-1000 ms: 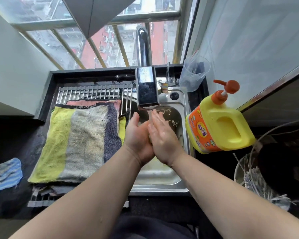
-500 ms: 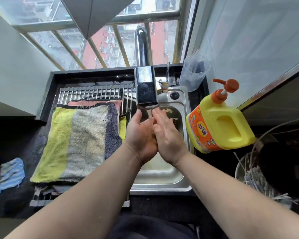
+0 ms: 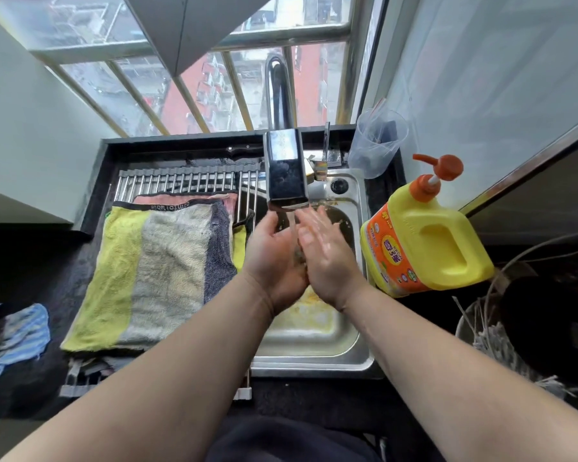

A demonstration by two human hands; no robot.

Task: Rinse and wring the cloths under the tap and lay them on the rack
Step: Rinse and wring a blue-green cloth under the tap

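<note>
A striped yellow, beige and grey cloth (image 3: 154, 271) lies flat on the metal roll-up rack (image 3: 181, 180), over a pink cloth (image 3: 181, 197) whose far edge shows. Water runs from the black tap (image 3: 286, 168) into the steel sink (image 3: 314, 331). My left hand (image 3: 274, 258) and my right hand (image 3: 327, 258) are under the stream, heels together, fingers straight and spread apart at the tips. Neither hand holds a cloth. A blue striped cloth (image 3: 14, 338) lies crumpled on the dark counter at far left.
A yellow detergent jug with an orange pump (image 3: 427, 241) stands right of the sink. A clear plastic cup (image 3: 379, 143) sits behind it by the window. A dark pot and a wire basket (image 3: 531, 328) fill the right counter.
My hands were pressed palm to palm under the tap; now the fingertips have parted and the stream runs between them. The cloths on the rack have not moved.
</note>
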